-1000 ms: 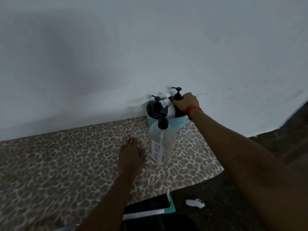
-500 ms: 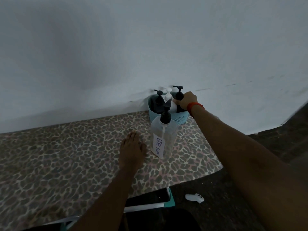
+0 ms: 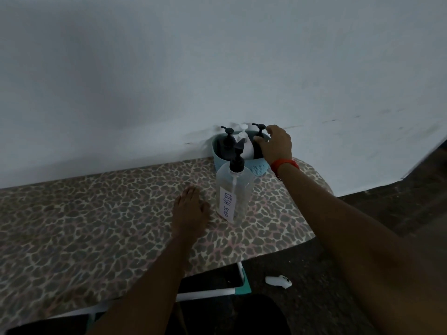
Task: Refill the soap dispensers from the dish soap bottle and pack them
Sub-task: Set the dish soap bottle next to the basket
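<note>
In the teal basket (image 3: 258,169) behind the dish soap bottle (image 3: 234,194), the right hand (image 3: 278,146) seems to brush the rightmost black dispenser (image 3: 260,130) with loosely spread fingers (image 3: 272,129), while the left hand (image 3: 191,209) lies flat, fingers straight, on the surface (image 3: 96,226).

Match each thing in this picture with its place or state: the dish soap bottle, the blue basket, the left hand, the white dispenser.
Things:
1 dish soap bottle
2 blue basket
3 left hand
4 white dispenser

Places or states:
A flat on the table
B between two black dispensers
C against the wall
D standing in front of the blue basket

Pairs: 1-D, 2-C, 3-A, 4-B
</note>
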`<state>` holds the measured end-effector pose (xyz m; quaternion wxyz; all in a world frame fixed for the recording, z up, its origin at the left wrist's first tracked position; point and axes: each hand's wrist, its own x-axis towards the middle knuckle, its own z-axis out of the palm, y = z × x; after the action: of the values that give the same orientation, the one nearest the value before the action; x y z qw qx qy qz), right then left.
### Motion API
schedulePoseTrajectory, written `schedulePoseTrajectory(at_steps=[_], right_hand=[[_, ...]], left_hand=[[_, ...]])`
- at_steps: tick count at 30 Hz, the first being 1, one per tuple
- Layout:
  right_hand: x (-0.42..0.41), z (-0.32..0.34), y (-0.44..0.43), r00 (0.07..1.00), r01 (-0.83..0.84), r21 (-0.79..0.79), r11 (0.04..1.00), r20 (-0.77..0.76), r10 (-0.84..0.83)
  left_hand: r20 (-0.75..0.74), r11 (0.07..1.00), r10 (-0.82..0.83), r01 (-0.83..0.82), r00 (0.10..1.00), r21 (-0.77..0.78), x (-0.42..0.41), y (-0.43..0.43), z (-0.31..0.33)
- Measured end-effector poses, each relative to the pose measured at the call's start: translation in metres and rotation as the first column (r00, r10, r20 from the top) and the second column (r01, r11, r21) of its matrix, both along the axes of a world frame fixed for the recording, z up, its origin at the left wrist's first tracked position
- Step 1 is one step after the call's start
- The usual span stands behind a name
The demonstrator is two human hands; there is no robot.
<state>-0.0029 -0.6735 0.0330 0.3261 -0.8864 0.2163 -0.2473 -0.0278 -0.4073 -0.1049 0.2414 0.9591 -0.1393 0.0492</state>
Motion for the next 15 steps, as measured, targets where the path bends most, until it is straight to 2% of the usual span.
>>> schedulePoseTrajectory(at_steps=[4, 7, 9, 11, 13, 15], right_hand=[[-0.036, -0.008, 0.012, 0.995, -0.037, 0.054, 0.998, 0.097, 0.032], [-0.067, -0.023, 0.017, 0.98, -0.174, 0.092, 0.98, -0.083, 0.182], [-0.086, -0.033, 0.021, 0.91, -0.299, 0.158, 0.941, -0.249, 0.331], [-0.101, -0.039, 0.03, 0.803, -0.376, 0.248, 0.893, -0.394, 0.447], [-0.112, -0.046, 0.041, 0.739, -0.418, 0.287, 0.862, -0.444, 0.506], [-0.119, -0.053, 0.052, 0.785, -0.396, 0.31, 0.865, -0.375, 0.493]], left_hand=[[-0.071, 0.993, -0.036, 0.027, 0.997, -0.119, 0.002, 0.003, 0.008], [-0.229, 0.956, -0.101, 0.031, 0.968, -0.291, 0.004, 0.011, 0.024], [-0.265, 0.952, -0.198, 0.121, 0.944, -0.281, 0.005, 0.016, 0.034], [-0.26, 0.933, -0.308, 0.237, 0.915, -0.27, 0.002, 0.016, 0.042], [-0.252, 0.901, -0.386, 0.303, 0.887, -0.309, -0.007, 0.013, 0.05], [-0.222, 0.852, -0.454, 0.348, 0.863, -0.39, -0.015, 0.008, 0.055]])
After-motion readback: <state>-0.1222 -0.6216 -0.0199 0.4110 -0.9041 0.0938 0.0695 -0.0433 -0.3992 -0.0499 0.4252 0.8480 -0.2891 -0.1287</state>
